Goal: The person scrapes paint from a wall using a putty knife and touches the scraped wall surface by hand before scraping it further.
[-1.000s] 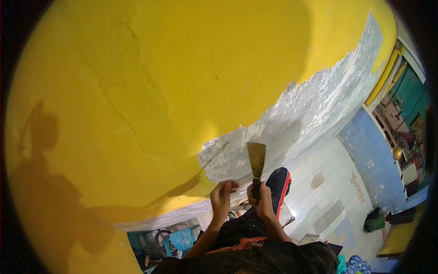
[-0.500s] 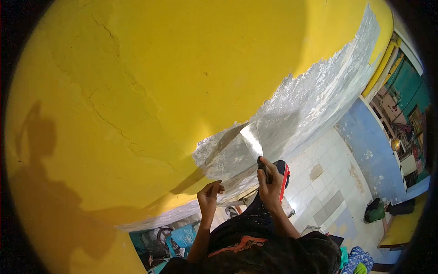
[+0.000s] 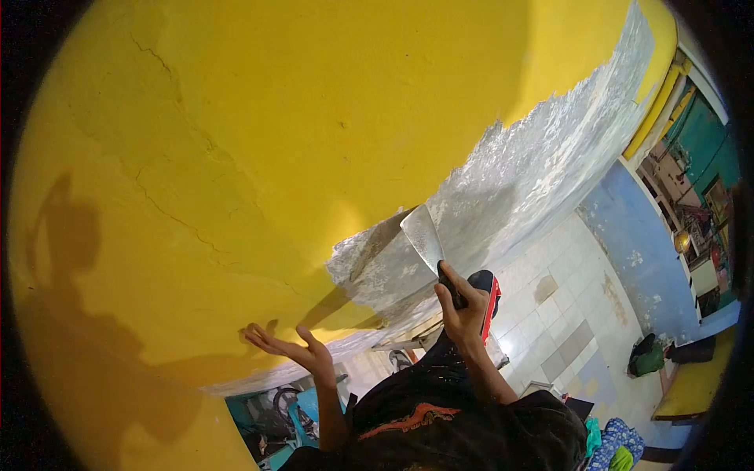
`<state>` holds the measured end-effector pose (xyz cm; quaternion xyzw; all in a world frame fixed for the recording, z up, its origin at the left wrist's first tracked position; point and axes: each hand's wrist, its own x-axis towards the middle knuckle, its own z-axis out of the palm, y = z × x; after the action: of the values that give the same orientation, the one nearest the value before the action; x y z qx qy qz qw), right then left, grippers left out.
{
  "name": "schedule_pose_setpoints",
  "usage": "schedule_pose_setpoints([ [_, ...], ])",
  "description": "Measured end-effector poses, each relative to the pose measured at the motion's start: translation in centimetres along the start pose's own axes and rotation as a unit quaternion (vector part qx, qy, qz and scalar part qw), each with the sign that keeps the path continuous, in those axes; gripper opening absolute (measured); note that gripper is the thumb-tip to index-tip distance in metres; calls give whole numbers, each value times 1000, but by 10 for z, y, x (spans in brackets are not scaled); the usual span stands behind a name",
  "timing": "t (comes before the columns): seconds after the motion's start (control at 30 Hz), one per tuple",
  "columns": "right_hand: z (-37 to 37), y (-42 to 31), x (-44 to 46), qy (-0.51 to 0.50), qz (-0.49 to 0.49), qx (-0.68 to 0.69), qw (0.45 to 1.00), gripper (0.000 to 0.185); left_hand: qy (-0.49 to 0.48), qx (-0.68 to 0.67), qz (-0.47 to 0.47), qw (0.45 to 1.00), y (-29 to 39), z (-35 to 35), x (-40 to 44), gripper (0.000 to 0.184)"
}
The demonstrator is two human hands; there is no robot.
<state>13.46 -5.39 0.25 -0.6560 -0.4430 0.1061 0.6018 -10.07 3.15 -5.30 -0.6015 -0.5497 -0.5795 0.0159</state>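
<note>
A putty knife (image 3: pixel 424 234) with a broad metal blade and a dark handle is gripped in my right hand (image 3: pixel 463 308). Its blade edge lies close to the border between the yellow paint (image 3: pixel 236 157) and the bare grey patch (image 3: pixel 542 161) of the wall; whether it touches cannot be told. My left hand (image 3: pixel 294 351) is open, fingers spread, with the fingertips at or very near the yellow wall, left of the patch's lower end. Thin cracks run through the paint on the left.
Pale floor tiles (image 3: pixel 550 314) lie below to the right, beside a blue wall (image 3: pixel 636 251). Blue bags and other items (image 3: pixel 294 412) sit at lower left. Colourful cloths (image 3: pixel 616 447) lie at lower right, and a green and black bundle (image 3: pixel 648 357) rests farther right.
My left hand has moved left to the yellow wall, and its curled fingers have opened out. The putty knife has shifted slightly left and its blade has turned a little.
</note>
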Motion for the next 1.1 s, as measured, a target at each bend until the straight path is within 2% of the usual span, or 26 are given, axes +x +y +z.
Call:
schedule_pose_setpoints([
  [0.07,1,2,0,10,-9,6,1000,34,-62,43,-4,997,-22,10,2,83],
  [0.1,1,3,-2,18,-14,11,1000,33,-62,44,-4,997,-31,14,-1,83],
  [0.2,-2,9,-13,38,-41,-14,998,33,-150,152,22,977,-54,21,-10,103],
  [0.23,-2,7,-11,39,-44,-14,998,33,-148,150,22,977,-58,24,-11,103],
  [0.3,0,3,-9,6,17,-6,1000,34,-151,179,23,972,-66,28,-14,103],
  [0.33,4,7,-7,20,-17,3,1000,34,-157,179,23,971,-82,27,-21,103],
  [0.4,1,8,-6,12,-6,-2,1000,34,-357,170,-134,909,-102,30,-23,104],
  [0.5,-4,10,-15,12,-13,-11,1000,35,-403,166,-100,894,-79,20,-12,99],
  [0.53,-3,11,-16,27,-37,-16,999,35,-400,167,-99,896,-69,19,-11,99],
  [0.57,0,10,-13,28,-39,-13,999,35,-295,293,17,909,-59,21,-13,99],
  [0.6,3,8,-8,29,-55,-16,998,36,-178,408,132,886,-52,22,-11,98],
  [0.63,5,7,-5,30,-67,-20,997,37,-178,407,136,885,-45,20,-5,98],
  [0.67,2,5,-2,18,-46,-28,998,38,-244,278,-11,929,-38,17,-2,99],
  [0.7,-1,6,-4,17,-44,-31,998,38,-299,137,-162,931,-34,16,-3,101],
  [0.73,-2,8,-2,13,-48,-36,998,38,-297,135,-162,931,-41,22,-6,101],
  [0.8,-4,3,-4,24,-64,-26,997,39,-157,272,39,948,-61,27,-15,103],
  [0.93,4,14,-11,17,-70,-40,997,41,-178,239,65,952,-70,27,-12,105],
  [1.03,-1,6,1,-10,-29,-44,999,42,-183,240,38,953,-76,27,-22,105],
  [1.1,-3,7,-1,-7,-45,-47,998,43,-236,191,-11,953,-86,28,-23,105],
])
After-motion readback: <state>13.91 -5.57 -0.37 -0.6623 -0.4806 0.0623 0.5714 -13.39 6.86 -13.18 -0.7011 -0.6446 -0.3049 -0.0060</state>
